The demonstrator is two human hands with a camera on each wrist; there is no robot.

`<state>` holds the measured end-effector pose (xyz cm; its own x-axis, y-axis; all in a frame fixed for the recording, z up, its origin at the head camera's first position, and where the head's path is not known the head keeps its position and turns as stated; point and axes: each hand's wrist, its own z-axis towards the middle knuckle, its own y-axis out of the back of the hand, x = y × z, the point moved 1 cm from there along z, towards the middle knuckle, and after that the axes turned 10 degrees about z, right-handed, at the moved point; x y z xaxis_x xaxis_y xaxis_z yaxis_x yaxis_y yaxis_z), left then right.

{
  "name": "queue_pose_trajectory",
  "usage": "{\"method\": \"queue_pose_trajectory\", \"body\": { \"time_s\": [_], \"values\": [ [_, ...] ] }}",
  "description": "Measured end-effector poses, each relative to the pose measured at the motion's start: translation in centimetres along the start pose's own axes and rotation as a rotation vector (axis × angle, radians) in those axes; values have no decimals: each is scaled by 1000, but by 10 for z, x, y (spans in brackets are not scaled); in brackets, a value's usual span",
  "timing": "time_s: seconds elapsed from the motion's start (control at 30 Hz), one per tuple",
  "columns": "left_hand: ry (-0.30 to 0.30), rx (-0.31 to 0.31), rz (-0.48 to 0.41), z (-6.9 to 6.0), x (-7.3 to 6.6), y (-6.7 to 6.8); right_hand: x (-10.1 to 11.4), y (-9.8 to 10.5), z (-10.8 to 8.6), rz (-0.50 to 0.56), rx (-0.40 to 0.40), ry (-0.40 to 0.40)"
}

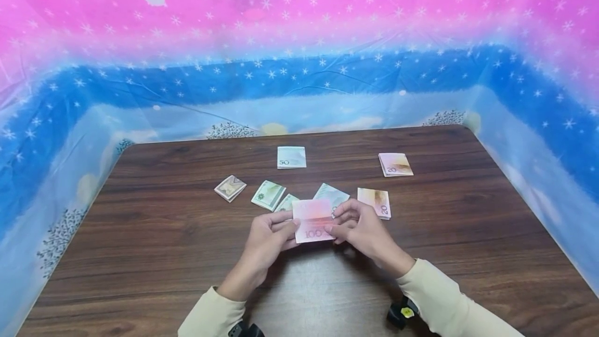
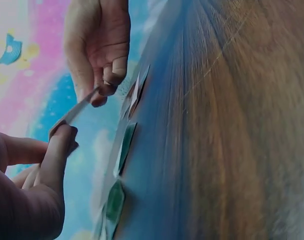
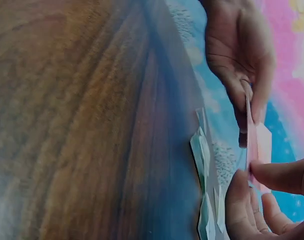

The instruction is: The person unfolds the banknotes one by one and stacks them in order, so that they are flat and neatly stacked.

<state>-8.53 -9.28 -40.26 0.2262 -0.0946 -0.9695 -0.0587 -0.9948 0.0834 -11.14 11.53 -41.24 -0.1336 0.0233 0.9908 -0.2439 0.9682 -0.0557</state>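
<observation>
The left hand (image 1: 269, 235) and the right hand (image 1: 360, 230) have the 100 (image 1: 313, 221) pinched between them, one at each side edge, thumbs on the near face and fingers behind. It is up off the table (image 1: 187, 274), in front of the person. I take this to be the handling of one folded note, perhaps closing or opening its fold; which way I can't tell. The next move, I'd judge, calls for both pinches to stay even so the halves line up, with the thumbs working along the crease.

Just beyond the 100, and partly covered by it in the head view, lies a bluish note (image 1: 331, 194). To its left are two greens (image 1: 268, 195), with a brown note (image 1: 230, 188) farther out. To its right is a 20 (image 1: 376, 201), near the right knuckles; a second 20 (image 1: 395, 164) lies farther off that way. A 50 (image 1: 291, 156) sits well beyond it.

From the head, the 100 looks like one flat face. The right wrist view catches a pink flap (image 3: 263, 142) standing away behind its edge, and both wrist views show the gap down to the tabletop. Only the head view lets me read the numbers.
</observation>
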Motion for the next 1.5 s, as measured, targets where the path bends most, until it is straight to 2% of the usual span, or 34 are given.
{"method": "queue_pose_trajectory", "body": {
  "time_s": [0.1,0.2,0.37,0.67,1.0,1.23,1.4,1.5],
  "values": [
    [-23,0,40,-3,-2,-1,-1,-3,-3,-101,6,55],
    [-36,17,44,-5,-4,-2,-1,-4,-6,-135,30,62],
    [-40,63,-15,-7,-5,-2,1,-7,-12,-78,96,12],
    [-31,192,-89,-7,-3,-7,4,-16,-20,42,219,-37],
    [-44,188,-75,-7,-1,-7,6,-20,-22,51,253,-55],
    [-47,211,-70,-7,2,-3,10,-14,-21,85,269,-111],
    [-42,227,-69,-8,3,0,13,-8,-23,134,279,-139],
    [-25,211,-74,-9,2,0,16,-5,-25,179,250,-169]
  ]
}}
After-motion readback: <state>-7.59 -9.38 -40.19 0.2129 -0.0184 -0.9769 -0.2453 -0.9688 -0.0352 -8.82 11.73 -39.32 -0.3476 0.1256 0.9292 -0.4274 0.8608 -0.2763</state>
